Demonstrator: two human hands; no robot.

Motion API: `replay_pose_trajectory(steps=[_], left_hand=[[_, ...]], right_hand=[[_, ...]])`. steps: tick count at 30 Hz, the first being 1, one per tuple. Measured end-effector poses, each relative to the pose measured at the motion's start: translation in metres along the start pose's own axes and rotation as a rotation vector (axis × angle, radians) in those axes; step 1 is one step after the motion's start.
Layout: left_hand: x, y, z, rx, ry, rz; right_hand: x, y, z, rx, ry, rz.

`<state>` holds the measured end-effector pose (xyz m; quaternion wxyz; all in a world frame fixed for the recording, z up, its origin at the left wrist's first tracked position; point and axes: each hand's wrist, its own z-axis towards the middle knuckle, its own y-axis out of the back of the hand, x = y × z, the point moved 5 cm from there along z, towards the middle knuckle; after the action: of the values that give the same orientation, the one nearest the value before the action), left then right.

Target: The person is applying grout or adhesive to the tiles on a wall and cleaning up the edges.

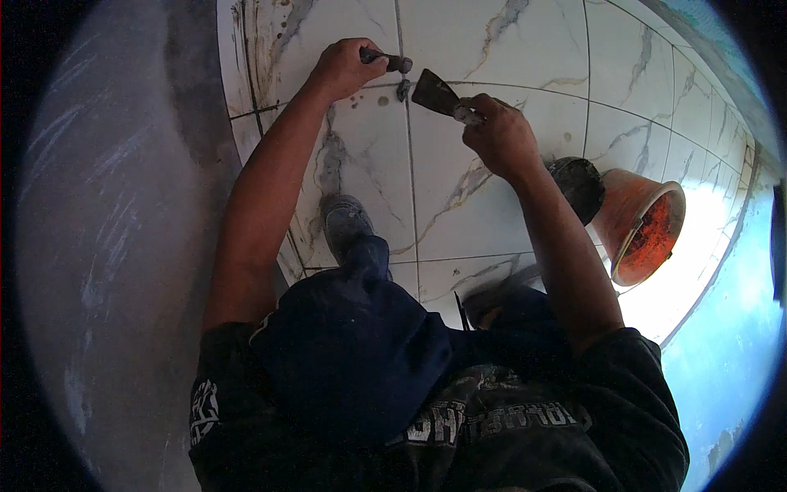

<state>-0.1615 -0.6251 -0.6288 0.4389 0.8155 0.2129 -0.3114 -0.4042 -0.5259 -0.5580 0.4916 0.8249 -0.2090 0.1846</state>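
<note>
My left hand [348,70] grips a small dark tool [385,61] with a grey lump at its tip, held over a joint between white marble-patterned tiles [488,197]. Just below that tip, a grey blob of paste [403,90] is at the crossing of the grout lines. My right hand [498,135] holds a putty knife [436,96] by its smeared handle, its wide dark blade angled toward the blob, to the right of it. Whether either tool touches the tile I cannot tell.
A dark round container [574,187] and an orange bucket [608,215] stand at the right, beside my right forearm. A grey surface [115,246] borders the tiles on the left, a pale blue wall [717,344] on the right. My shoe [344,221] is on the tiles below my hands.
</note>
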Motion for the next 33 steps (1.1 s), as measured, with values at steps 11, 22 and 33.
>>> replay_pose_trajectory(steps=[11, 22, 33], left_hand=[[0.015, 0.004, -0.021, -0.096, 0.034, -0.265], [-0.026, -0.037, -0.044, 0.08, -0.009, -0.434], [-0.001, -0.01, -0.043, -0.077, 0.11, -0.151]], right_hand=[[-0.01, 0.015, -0.011, -0.046, -0.022, 0.108], [-0.005, 0.016, -0.011, -0.036, 0.007, 0.21], [-0.008, 0.014, -0.022, -0.004, 0.026, 0.127]])
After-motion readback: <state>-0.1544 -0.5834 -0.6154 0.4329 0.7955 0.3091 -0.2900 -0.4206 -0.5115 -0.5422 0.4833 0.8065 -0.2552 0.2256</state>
